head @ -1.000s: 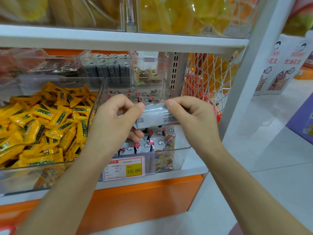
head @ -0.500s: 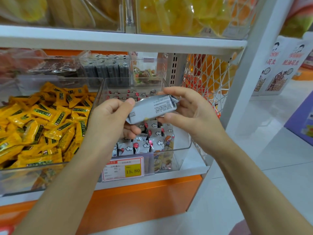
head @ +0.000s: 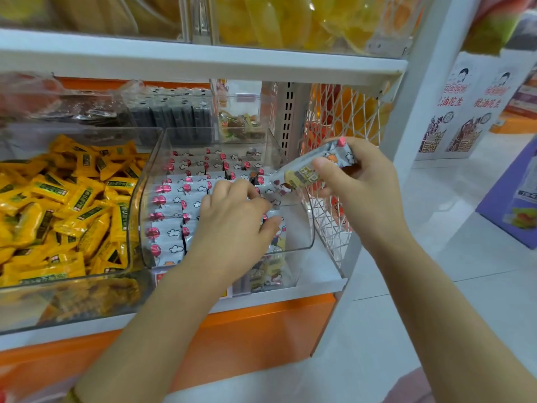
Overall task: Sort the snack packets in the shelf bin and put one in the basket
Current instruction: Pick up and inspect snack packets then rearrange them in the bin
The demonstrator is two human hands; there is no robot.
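Note:
A clear plastic shelf bin [head: 302,228] holds rows of grey snack packets [head: 174,210] printed with pink balloons and clouds. My right hand [head: 363,181] grips one grey packet [head: 308,170] by its upper end, tilted, just above the bin's right wall. My left hand [head: 235,219] reaches down into the bin, fingers curled and resting on the packets at its right side; I cannot tell whether it grips any. No basket for the packet shows, apart from the white mesh one beside the bin.
A bin of yellow packets [head: 64,205] sits left of the grey one. A white wire mesh basket [head: 343,135] of orange goods hangs right of the bin. The shelf board above [head: 203,65] is close overhead. White floor [head: 436,257] lies to the right.
My left hand let go of the held packet and dropped into the bin. My right hand kept the packet, turned its printed face up and moved it right.

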